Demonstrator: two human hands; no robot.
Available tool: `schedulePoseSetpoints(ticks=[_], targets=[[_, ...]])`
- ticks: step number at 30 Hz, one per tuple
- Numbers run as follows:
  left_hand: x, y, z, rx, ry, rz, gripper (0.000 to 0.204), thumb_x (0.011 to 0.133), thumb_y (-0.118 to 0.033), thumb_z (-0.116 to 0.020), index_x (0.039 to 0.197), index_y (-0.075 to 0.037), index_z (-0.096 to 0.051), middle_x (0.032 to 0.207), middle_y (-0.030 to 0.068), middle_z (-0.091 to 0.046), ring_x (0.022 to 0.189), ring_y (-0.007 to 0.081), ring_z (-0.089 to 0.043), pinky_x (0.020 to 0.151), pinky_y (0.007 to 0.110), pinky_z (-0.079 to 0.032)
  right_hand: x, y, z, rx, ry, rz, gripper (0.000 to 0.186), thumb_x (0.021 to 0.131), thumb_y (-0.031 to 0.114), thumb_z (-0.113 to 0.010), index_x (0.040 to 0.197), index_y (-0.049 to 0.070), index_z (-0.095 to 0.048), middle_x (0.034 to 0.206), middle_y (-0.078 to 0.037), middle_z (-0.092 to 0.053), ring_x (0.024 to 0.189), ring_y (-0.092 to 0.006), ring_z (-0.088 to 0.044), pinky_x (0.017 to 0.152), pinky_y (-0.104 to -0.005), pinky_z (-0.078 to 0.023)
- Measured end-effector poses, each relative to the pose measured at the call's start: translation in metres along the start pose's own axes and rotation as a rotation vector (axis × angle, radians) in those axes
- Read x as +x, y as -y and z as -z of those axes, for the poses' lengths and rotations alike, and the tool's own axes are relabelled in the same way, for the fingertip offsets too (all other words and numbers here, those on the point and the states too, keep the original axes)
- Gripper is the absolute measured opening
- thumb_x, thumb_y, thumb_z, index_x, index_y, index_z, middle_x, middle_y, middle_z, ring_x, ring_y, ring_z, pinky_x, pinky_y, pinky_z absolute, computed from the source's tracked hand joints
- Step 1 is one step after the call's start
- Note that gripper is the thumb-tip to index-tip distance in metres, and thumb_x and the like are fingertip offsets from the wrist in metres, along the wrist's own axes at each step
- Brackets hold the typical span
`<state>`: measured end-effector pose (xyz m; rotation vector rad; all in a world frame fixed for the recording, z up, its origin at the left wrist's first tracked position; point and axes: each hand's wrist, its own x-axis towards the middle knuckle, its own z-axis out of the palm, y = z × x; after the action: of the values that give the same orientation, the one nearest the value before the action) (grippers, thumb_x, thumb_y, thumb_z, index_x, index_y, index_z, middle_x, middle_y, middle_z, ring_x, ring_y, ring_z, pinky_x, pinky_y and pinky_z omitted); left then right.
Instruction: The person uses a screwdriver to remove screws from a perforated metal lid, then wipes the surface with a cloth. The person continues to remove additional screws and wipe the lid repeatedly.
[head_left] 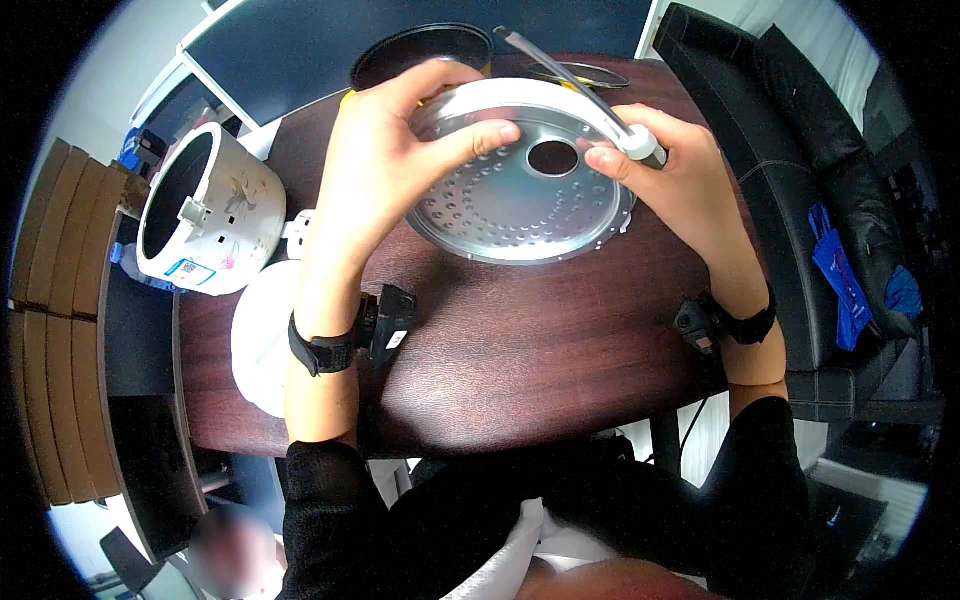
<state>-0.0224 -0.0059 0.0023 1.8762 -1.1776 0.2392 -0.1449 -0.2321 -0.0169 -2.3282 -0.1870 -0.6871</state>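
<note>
Between my hands, above the table, is a round rice cooker lid (pixel 480 222) with a white rim, a dimpled silver inner plate and a round hole near its middle. My left hand (pixel 400 140) grips it at the left, thumb on the metal face and fingers behind the rim. At the right edge, my right hand (pixel 670 165) is closed on a long, slim grey bar-like tool (pixel 570 75), which slants up and left across the rim. A white round piece (pixel 637 142) shows at its lower end; I cannot tell its kind. The right thumb points toward the plate.
A white flowered rice cooker body (pixel 245 215) lies tilted at the left. Near my left forearm sits a white round object (pixel 258 335). A black pot (pixel 420 48) and a flat round disc (pixel 600 74) are at the back. A black sofa (pixel 760 160) borders the table's right.
</note>
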Motion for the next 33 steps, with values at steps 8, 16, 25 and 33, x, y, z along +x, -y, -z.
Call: schedulePoseSetpoints(ticks=[8, 16, 25, 33], targets=[[-0.001, 0.005, -0.011, 0.130, -0.041, -0.092, 0.036, 0.084, -0.032, -0.072, 0.104, -0.002, -0.070, 0.088, 0.0150, -0.071, 0.078, 0.0259, -0.071, 0.069, 0.032, -0.054, -0.001, -0.002, -0.009, -0.041, -0.010, -0.012, 0.031, 0.083, 0.032, -0.075, 0.096, 0.004, -0.070, 0.073, -0.012, -0.069, 0.063, -0.0187, -0.068, 0.058, -0.0298, -0.050], [-0.001, 0.004, -0.009, 0.135, -0.013, -0.075, 0.036, 0.086, -0.028, -0.073, 0.106, 0.001, -0.068, 0.086, 0.0139, -0.071, 0.077, 0.0160, -0.069, 0.070, 0.028, -0.052, 0.000, -0.007, -0.010, -0.048, -0.013, 0.011, 0.032, 0.082, 0.032, -0.076, 0.096, 0.004, -0.070, 0.072, -0.012, -0.068, 0.063, -0.0175, -0.067, 0.058, -0.0296, -0.050], [-0.002, 0.012, 0.004, 0.067, 0.090, 0.084, 0.032, 0.090, -0.028, -0.070, 0.102, 0.001, -0.064, 0.082, 0.0036, -0.065, 0.076, 0.0081, -0.059, 0.068, 0.024, -0.048, 0.003, -0.012, 0.012, -0.125, -0.006, -0.098, 0.034, 0.083, 0.034, -0.075, 0.089, 0.002, -0.068, 0.075, -0.014, -0.066, 0.070, -0.0211, -0.066, 0.063, -0.0321, -0.049], [-0.002, 0.018, 0.022, 0.098, 0.045, 0.117, 0.034, 0.087, -0.032, -0.072, 0.095, 0.001, -0.067, 0.073, 0.0093, -0.067, 0.066, 0.0130, -0.063, 0.060, 0.026, -0.047, -0.007, -0.057, 0.017, -0.460, 0.176, -0.058, 0.037, 0.084, 0.033, -0.070, 0.084, -0.002, -0.062, 0.078, -0.018, -0.065, 0.072, -0.0338, -0.064, 0.067, -0.0395, -0.049]])
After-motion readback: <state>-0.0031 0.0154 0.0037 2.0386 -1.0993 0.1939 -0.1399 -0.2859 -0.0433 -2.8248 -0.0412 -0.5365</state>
